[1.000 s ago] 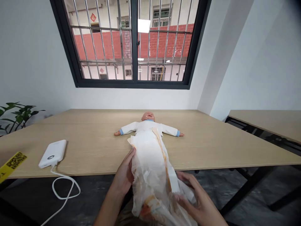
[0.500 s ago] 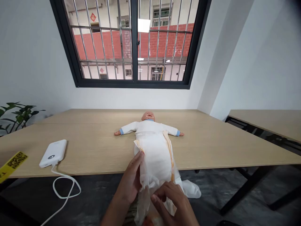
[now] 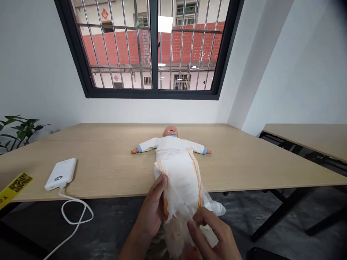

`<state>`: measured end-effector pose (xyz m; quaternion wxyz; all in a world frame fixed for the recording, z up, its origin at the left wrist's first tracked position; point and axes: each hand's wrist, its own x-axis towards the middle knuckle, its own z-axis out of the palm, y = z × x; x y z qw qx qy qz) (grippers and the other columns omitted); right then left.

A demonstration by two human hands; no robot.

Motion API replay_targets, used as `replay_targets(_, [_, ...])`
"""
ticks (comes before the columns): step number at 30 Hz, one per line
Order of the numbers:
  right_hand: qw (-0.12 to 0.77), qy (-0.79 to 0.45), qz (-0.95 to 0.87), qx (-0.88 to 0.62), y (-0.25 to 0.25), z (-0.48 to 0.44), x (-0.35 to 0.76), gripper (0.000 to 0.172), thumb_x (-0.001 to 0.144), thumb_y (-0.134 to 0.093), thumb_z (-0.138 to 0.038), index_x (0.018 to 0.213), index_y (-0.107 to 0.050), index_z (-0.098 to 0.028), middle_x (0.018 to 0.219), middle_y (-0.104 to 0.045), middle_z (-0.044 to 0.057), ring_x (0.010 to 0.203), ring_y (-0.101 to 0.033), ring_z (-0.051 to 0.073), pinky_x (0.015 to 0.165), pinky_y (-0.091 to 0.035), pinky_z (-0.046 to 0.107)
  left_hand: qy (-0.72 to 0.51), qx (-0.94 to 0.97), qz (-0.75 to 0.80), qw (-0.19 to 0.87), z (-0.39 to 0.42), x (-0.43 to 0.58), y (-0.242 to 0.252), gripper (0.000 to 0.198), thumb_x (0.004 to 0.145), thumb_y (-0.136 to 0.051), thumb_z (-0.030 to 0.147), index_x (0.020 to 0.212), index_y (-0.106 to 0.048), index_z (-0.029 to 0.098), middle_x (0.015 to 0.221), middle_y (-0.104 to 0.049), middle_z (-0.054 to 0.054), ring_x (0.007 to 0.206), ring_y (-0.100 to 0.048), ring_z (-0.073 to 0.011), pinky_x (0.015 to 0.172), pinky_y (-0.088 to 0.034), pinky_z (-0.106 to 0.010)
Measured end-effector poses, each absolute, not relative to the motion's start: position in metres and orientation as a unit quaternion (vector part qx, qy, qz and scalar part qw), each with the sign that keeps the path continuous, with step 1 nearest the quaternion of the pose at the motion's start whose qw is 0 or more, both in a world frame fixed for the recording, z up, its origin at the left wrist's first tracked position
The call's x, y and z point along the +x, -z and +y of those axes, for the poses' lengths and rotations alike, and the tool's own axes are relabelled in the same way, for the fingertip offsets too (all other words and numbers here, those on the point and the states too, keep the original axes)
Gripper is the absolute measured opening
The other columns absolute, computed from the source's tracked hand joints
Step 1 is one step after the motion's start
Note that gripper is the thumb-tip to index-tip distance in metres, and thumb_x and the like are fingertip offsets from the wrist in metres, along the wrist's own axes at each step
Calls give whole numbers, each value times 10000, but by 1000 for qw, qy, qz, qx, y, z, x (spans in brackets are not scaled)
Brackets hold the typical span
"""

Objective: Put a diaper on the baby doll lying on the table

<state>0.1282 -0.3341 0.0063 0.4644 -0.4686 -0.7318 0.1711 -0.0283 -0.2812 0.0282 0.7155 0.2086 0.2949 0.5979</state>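
A baby doll (image 3: 170, 143) in a white top with blue cuffs lies on its back, arms spread and head toward the window. Over its lower body is a white diaper (image 3: 180, 180) with orange-lined side edges; its crumpled lower part hangs past the table edge. My left hand (image 3: 153, 206) pinches the diaper's left edge between thumb and fingers. At the lower right edge is my right hand (image 3: 213, 233), fingers curled against the diaper, thumb below the index finger. A white-covered leg or foot (image 3: 217, 208) sticks out to the right. The doll's other leg is hidden.
A white power bank (image 3: 61, 173) with a white cable (image 3: 73, 199) rests at the table's left. The wooden table (image 3: 108, 166) ends just before my hands. A plant (image 3: 21, 131) stands far left, near a yellow coded strip (image 3: 16, 188). Another table (image 3: 311, 139) is at right.
My right hand has shifted right and slightly up along the diaper's edge. The diaper's lower part has spread and shifted right. My left hand keeps its pinch. The view has tilted slightly.
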Motion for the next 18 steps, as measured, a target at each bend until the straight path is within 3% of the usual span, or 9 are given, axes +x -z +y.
replay_targets(4, [474, -334, -662, -475, -13, -335, 133, 369, 894, -542, -485, 684, -547, -182, 633, -543, 6, 603, -535, 119, 581, -453, 200, -604, 209, 314, 702, -279, -28, -27, 272, 789, -753, 311, 1029, -702, 195, 1187, -701, -50, 1176, -606, -260, 892, -536, -268])
replay_targets(9, [448, -531, -610, -380, -18, -337, 136, 346, 825, -635, -527, 848, -575, -188, 830, -587, 47, 742, -577, 155, 665, -498, 258, -598, 205, 319, 706, -275, -32, -25, 384, 796, -746, 363, 1132, -678, 190, 1074, -737, -58, 1083, -664, -265, 866, -551, -284])
replay_targets(14, [416, -560, -613, -370, -2, -337, 126, 310, 788, -701, -402, 964, -515, -228, 995, -566, 36, 844, -574, 142, 733, -493, 241, -587, 205, 322, 713, -277, -32, -26, 472, 798, -739, 392, 1200, -648, 161, 1062, -736, -78, 1036, -681, -274, 853, -541, -299])
replay_targets(18, [447, -564, -593, -361, 5, -335, 113, 287, 823, -650, -426, 929, -471, -228, 887, -547, 8, 758, -542, 119, 655, -471, 209, -576, 198, 325, 724, -277, -30, -27, 525, 766, -762, 427, 1191, -651, 139, 1008, -744, -87, 955, -700, -274, 813, -546, -307])
